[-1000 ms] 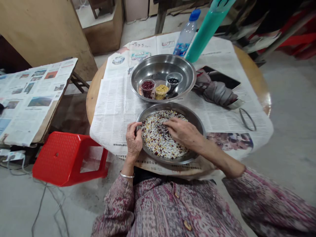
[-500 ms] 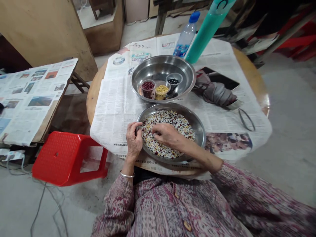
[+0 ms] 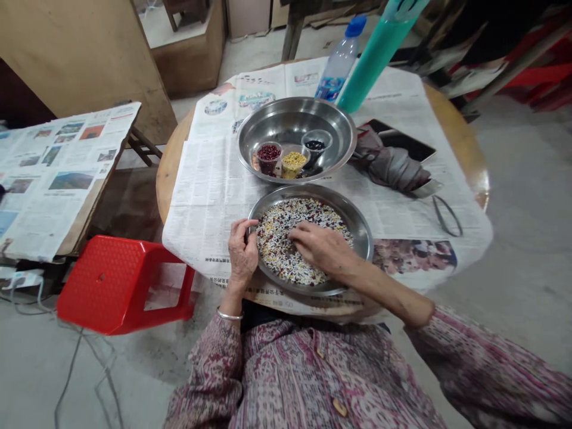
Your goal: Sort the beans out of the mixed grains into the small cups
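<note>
A steel pan (image 3: 361,229) full of mixed white, red, yellow and dark grains (image 3: 286,223) sits near the table's front edge. My left hand (image 3: 242,253) curls round the pan's left rim and grips it. My right hand (image 3: 322,247) lies on the grains in the middle of the pan, fingers stretched out and pointing left. Behind it a second steel pan (image 3: 292,119) holds three small cups: red beans (image 3: 269,154), yellow grains (image 3: 292,161) and black beans (image 3: 315,146).
Newspaper (image 3: 210,185) covers the round table. A plastic water bottle (image 3: 340,59) and a teal bottle (image 3: 375,56) stand at the back. A folded grey cloth (image 3: 393,167) and a wire loop (image 3: 447,215) lie to the right. A red stool (image 3: 116,283) stands left.
My right hand swept left across the grains, then drew back toward the middle of the pan. My left hand stayed on the rim.
</note>
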Demonstrator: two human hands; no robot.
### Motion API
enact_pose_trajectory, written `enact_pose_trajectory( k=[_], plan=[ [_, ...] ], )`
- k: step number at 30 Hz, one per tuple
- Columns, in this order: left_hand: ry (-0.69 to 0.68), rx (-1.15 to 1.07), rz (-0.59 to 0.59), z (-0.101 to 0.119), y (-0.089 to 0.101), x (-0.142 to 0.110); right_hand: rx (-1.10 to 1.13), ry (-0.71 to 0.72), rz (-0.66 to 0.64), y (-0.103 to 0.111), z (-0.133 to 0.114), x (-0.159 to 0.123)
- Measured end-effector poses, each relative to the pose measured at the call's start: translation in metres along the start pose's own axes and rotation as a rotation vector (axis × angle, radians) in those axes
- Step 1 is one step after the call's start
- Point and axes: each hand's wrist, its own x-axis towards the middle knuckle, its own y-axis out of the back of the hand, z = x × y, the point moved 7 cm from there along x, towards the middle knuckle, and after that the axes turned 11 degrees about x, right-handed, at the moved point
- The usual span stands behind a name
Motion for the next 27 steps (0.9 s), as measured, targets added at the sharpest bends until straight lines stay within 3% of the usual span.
enact_pose_trajectory(
  k=[3, 6, 10, 13, 19, 23, 27],
  plan=[
    [-0.003, -0.01, 0.009, 0.0, 0.0, 0.0, -0.049, -0.072, 0.125, 0.019, 0.02, 0.011],
    [-0.003, -0.009, 0.011, 0.0, 0.001, 0.001, -0.021, -0.052, 0.165, 0.021, 0.016, 0.021],
    [-0.007, -0.001, 0.002, 0.0, 0.001, 0.001, 0.127, 0.054, 0.024, 0.0, -0.012, 0.031],
    [-0.008, 0.011, 0.004, 0.001, 0.001, 0.001, 0.164, 0.049, -0.093, -0.01, -0.018, 0.027],
    [0.001, -0.004, 0.008, -0.001, 0.001, 0.001, 0.209, 0.043, -0.158, 0.006, -0.002, -0.012],
    [-0.005, -0.007, 0.013, -0.001, 0.001, 0.001, 0.24, 0.094, -0.277, 0.006, -0.008, -0.038],
    [-0.01, -0.006, 0.019, -0.001, 0.001, 0.001, 0.177, 0.094, -0.247, 0.003, -0.006, -0.032]
  ],
)
